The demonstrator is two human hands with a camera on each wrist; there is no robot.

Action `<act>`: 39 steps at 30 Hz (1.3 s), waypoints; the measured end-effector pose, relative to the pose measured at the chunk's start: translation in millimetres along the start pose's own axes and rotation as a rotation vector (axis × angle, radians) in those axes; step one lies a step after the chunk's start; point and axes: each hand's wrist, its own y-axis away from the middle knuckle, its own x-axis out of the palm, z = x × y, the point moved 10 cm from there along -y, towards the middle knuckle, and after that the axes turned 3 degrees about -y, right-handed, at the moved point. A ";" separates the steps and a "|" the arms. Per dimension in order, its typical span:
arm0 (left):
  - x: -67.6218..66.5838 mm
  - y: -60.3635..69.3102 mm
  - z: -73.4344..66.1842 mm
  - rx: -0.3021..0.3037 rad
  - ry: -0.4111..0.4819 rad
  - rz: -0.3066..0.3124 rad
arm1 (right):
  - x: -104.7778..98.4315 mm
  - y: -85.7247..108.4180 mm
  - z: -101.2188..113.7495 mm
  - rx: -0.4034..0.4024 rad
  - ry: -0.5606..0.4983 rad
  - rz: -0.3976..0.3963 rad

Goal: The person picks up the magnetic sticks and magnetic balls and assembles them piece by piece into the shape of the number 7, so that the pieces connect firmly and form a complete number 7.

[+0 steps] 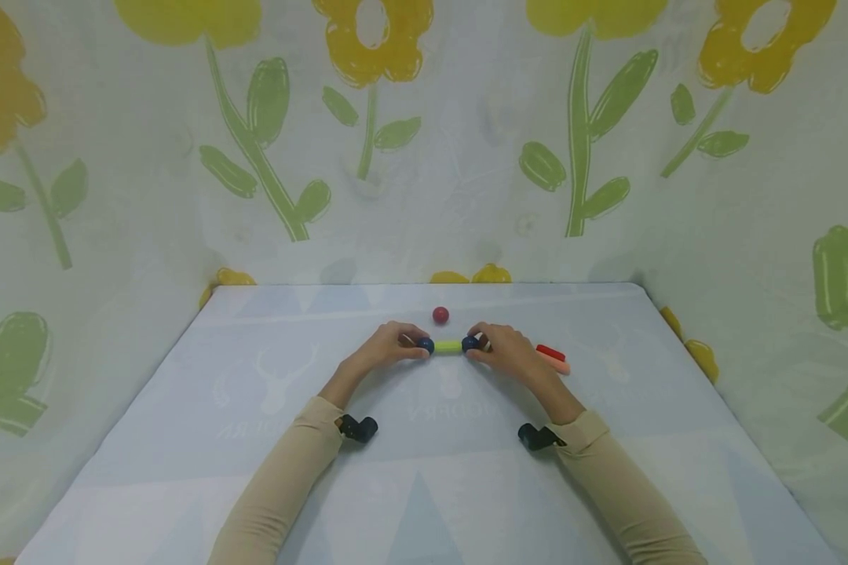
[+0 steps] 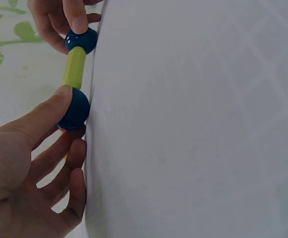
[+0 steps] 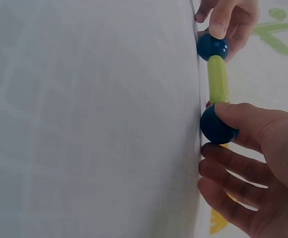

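A yellow-green rod (image 1: 448, 346) lies level between two dark blue balls, one touching each of its ends. My left hand (image 1: 392, 345) pinches the left blue ball (image 2: 75, 110) between thumb and fingers. At the other end, the right blue ball (image 3: 218, 125) is pinched by my right hand (image 1: 503, 348). Both wrist views show the thumbs pressed on the balls near the rod's ends. Beyond the rod sits a red ball (image 1: 440, 315). Just right of my right hand lie a red rod (image 1: 550, 353) and a pale pink rod (image 1: 555, 364), side by side and partly hidden by the forearm.
The table (image 1: 184, 439) has a pale patterned cloth. A flower-printed curtain (image 1: 459, 180) stands behind its far edge and along both sides. Black wrist devices (image 1: 359, 428) stick inward from both sleeves, above the cloth.
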 end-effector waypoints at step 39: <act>0.6 -2.4 2.8 0.008 -0.009 0.010 | -28.6 22.0 -12.2 -0.020 0.089 -0.032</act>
